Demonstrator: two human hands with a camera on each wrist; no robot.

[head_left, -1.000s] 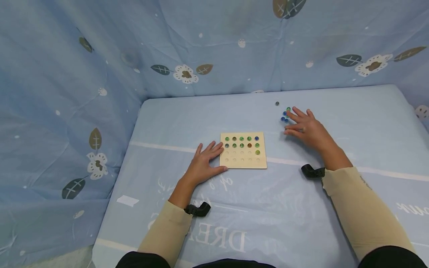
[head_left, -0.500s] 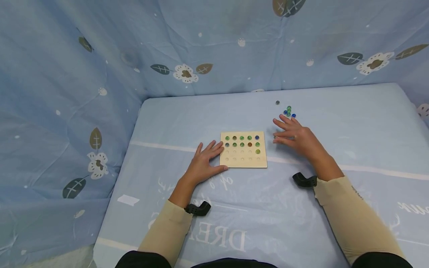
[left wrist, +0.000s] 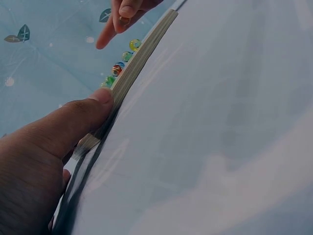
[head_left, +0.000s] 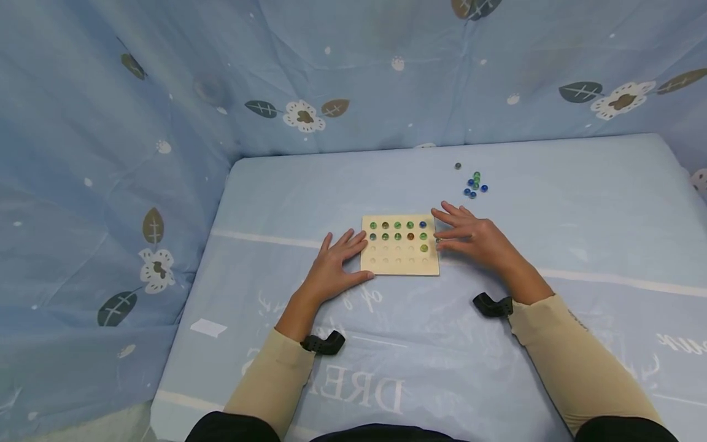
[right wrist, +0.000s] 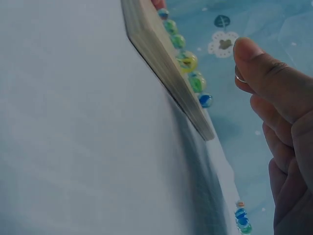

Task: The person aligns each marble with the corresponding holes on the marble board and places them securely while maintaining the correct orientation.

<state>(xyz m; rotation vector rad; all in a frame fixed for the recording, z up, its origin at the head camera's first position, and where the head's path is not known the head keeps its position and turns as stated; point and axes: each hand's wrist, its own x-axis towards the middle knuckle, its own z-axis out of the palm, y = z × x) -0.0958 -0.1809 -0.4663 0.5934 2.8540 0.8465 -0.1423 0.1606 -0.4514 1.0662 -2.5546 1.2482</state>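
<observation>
A pale wooden board (head_left: 397, 271) with rows of round hollows lies flat on the table. Glass marbles (head_left: 397, 225) fill its two back rows, and a yellow-green marble (head_left: 424, 248) sits at the right end of the third row. My left hand (head_left: 334, 267) rests against the board's left side, fingers extended, the thumb touching near the front left corner. Just over the right edge of the board is my right hand (head_left: 475, 239). Between its thumb and index finger it pinches a small marble (right wrist: 239, 73), mostly hidden by the fingertips.
Several loose blue and green marbles (head_left: 476, 185) lie on the table (head_left: 580, 202) behind my right hand. A dark marble (head_left: 458, 166) stands apart, farther back. Patterned blue cloth (head_left: 386, 98) hangs behind the table and on the left.
My right hand has come left and toward me, from the loose marbles to the board's right edge, carrying the pinched marble. The left hand and the board stay in place.
</observation>
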